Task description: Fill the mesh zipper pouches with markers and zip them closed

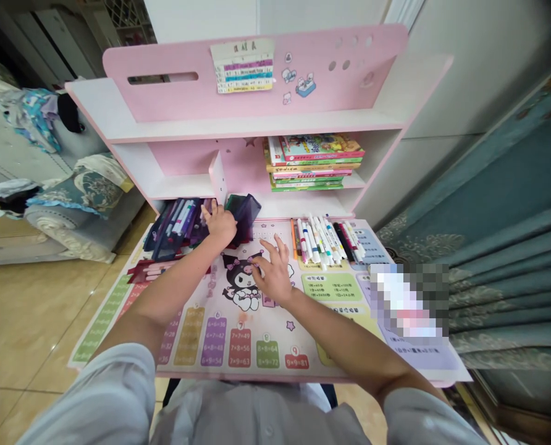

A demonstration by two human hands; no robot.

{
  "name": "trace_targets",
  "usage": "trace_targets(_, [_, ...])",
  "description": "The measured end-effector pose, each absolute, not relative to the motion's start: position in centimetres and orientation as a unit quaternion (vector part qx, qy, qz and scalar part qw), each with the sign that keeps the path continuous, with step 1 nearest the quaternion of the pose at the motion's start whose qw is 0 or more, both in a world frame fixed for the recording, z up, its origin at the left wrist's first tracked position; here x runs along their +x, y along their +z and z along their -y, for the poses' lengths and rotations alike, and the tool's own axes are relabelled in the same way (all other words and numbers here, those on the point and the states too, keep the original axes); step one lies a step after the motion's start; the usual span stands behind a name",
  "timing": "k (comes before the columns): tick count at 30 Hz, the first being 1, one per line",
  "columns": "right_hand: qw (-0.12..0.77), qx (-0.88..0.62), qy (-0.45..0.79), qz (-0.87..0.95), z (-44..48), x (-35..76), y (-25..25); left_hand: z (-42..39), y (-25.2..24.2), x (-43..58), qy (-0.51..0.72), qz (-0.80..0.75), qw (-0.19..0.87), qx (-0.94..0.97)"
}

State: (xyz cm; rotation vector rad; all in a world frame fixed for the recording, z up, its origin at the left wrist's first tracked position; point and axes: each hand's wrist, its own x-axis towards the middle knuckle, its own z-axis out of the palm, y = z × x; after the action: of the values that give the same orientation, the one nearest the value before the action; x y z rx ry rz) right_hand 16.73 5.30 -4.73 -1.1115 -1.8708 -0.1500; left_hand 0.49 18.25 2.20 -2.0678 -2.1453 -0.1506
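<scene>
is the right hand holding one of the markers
No, the right hand rests flat and empty on the desk mat, apart from the markers.

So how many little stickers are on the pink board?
4, all on the pink board right of the paper chart: one sticker up top, one just below, a bigger one to its right, one lowest. None seems hidden.

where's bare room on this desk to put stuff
Free: the front of the desk mat between the forearms, the top shelf, and the lower shelf left of the book stack. Crowded: the markers beside the right hand, and the pencil pouches around the left hand.
</scene>
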Motion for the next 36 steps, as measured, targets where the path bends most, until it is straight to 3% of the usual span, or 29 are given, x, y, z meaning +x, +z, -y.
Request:
trace_targets(8, [0.470, -0.447, -0.063, 0.758, -4.5, 17.0, -3.3, -10.3, 5.0, 0.3, -0.213, 0.640, 0.063, -0.736])
trace_targets(14, [0.435, -0.416, -0.161, 0.782, -3.0, 16.7, 0.0, -3.7, 4.6, -1.7, -0.250, 0.572, 0.064, -0.778])
trace_targets(19, [0.328, -0.406, -0.134, 0.842, -2.8, 16.4, 0.3, -1.9, 2.7, -3.6, -0.248, 0.538, 0.054, -0.804])
trace_targets(36, [0.240, -0.471, 0.037, 0.848, -3.4, 17.0, 0.2, -2.8, 1.0, -6.9, -0.179, 0.600, -0.101, -0.773])
